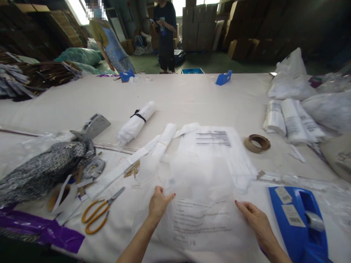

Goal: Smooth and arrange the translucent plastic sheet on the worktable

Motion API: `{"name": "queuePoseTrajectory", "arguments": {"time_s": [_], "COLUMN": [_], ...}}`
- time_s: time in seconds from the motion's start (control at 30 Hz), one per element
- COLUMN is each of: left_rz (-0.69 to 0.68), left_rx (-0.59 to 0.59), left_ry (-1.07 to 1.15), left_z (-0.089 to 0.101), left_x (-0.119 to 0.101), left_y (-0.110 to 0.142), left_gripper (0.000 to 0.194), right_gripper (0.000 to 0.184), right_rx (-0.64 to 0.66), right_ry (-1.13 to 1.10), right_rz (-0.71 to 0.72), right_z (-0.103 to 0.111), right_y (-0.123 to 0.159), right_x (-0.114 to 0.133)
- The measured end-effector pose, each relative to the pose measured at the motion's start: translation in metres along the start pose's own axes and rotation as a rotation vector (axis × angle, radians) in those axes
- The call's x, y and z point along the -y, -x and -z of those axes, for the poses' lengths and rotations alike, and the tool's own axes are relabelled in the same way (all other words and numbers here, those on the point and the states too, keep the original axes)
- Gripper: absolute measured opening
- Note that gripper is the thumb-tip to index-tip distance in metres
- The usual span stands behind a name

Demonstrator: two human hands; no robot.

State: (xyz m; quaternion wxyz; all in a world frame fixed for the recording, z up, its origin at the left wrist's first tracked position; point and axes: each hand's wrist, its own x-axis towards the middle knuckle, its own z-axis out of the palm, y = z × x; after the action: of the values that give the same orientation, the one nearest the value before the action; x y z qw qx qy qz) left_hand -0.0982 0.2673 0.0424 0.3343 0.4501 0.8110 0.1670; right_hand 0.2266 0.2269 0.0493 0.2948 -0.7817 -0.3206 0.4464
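A translucent plastic bag [203, 219] printed with lines of dark text lies spread in front of me. My left hand [159, 204] is closed on its left side, thumb resting on top. At the right edge, my right hand [253, 215] pinches the same bag between thumb and fingers. Just beyond is a flat stack of white printed bags [216, 140], partly covered by the bag I hold. Orange-handled scissors [101, 212] lie partly open, left of my left hand. A blue tape dispenser [296, 219] stands to the right of my right hand.
A brown tape roll [257, 143] and rolled white bags [292, 120] lie right. A tied white roll [137, 122], a grey tape dispenser [95, 126] and a black-and-white bundle [46, 171] are left. Two people [109, 40] stand beyond the table [178, 95].
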Motion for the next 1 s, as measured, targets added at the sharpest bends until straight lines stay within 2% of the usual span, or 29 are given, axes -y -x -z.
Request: {"name": "queuePoseTrajectory", "arguments": {"time_s": [0.1,0.3,0.53,0.63,0.7,0.73,0.77,0.83,0.87,0.93,1.0], "left_rz": [-0.022,-0.055,-0.086,-0.050,-0.032,-0.056,-0.119,-0.324,-0.427,-0.547,-0.555], "left_rx": [0.015,-0.054,0.024,0.053,0.063,0.052,0.031,-0.010,-0.013,0.040,0.122], "left_ry": [-0.004,-0.051,-0.146,-0.158,-0.150,-0.142,-0.137,-0.171,-0.222,-0.360,-0.465], "left_z": [-0.004,-0.004,-0.001,0.000,0.003,0.005,0.007,0.012,0.015,0.022,0.031], "left_x": [-0.003,0.003,0.014,0.015,0.012,0.008,0.004,-0.010,-0.019,-0.036,-0.051], "left_y": [0.001,-0.003,0.003,0.003,0.002,0.001,-0.001,-0.007,-0.012,-0.025,-0.041], "left_gripper": [0.027,0.030,0.030,0.035,0.025,0.025,0.037,0.064,0.070,0.065,0.042], "right_gripper": [0.058,0.050,0.054,0.061,0.064,0.064,0.064,0.063,0.062,0.060,0.057], "right_rx": [-0.011,-0.094,-0.146,-0.139,-0.127,-0.127,-0.129,-0.143,-0.148,-0.136,-0.120], "right_ry": [0.016,-0.111,-0.120,-0.172,-0.155,-0.126,-0.090,-0.017,0.015,0.064,0.094], "right_rz": [-0.020,0.020,-0.195,-0.222,-0.210,-0.197,-0.184,-0.156,-0.139,-0.103,-0.065], "right_z": [-0.001,-0.008,-0.001,0.002,0.005,0.007,0.009,0.013,0.015,0.020,0.023], "right_y": [-0.002,-0.005,-0.001,0.001,0.002,0.002,0.003,0.004,0.004,0.005,0.005], "right_x": [0.007,-0.005,-0.012,-0.013,-0.015,-0.016,-0.017,-0.017,-0.016,-0.014,-0.011]}}
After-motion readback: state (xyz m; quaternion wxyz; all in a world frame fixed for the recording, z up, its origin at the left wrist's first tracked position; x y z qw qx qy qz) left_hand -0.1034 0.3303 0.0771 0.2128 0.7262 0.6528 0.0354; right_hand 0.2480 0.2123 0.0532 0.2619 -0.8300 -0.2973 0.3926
